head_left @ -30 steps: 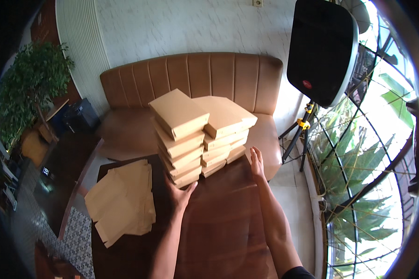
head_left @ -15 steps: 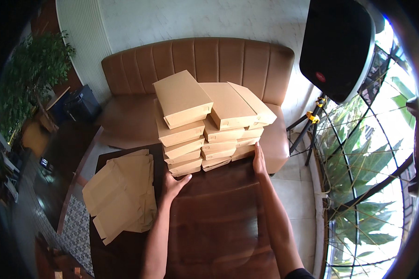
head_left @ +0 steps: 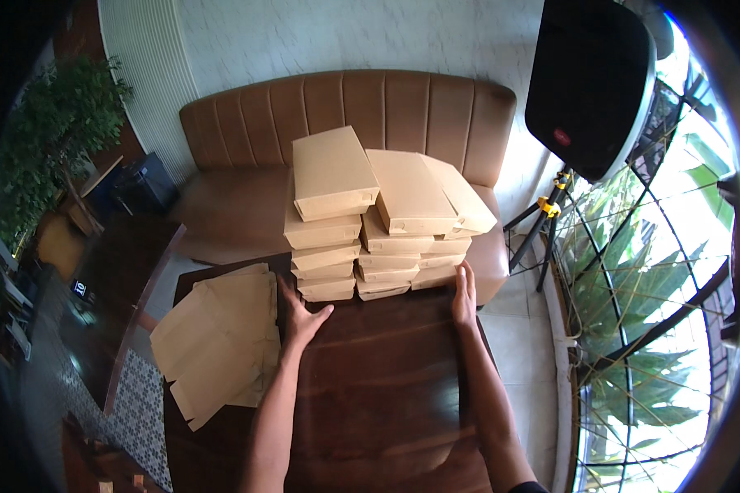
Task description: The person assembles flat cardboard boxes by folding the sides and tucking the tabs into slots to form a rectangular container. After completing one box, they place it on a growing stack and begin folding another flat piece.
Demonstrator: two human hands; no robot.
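Brown cardboard boxes, folded shut, stand in side-by-side stacks at the far end of a dark wooden table. The left stack [head_left: 325, 232] is the tallest, and its top box [head_left: 337, 174] sits turned a little on the ones below. Beside it, the other boxes [head_left: 411, 193] carry slanted top boxes leaning to the right. My left hand [head_left: 304, 319] is at the near left corner of the left stack, thumb spread away from the fingers. Close to the right stack's lower right side, my right hand [head_left: 464, 302] has its fingers stretched upward. Neither hand grips a box; whether the fingertips touch is unclear.
Flat, unfolded cardboard blanks [head_left: 222, 341] lie on the table's left part. A brown padded bench [head_left: 337, 107] stands behind the table [head_left: 378, 386]. At the right are a black speaker [head_left: 592, 90] on a tripod [head_left: 548, 209] and a window with plants.
The left stack has shifted slightly right and stands straighter. The right-hand top boxes also sit a little farther right. My left hand's fingers have come away from the stack's side.
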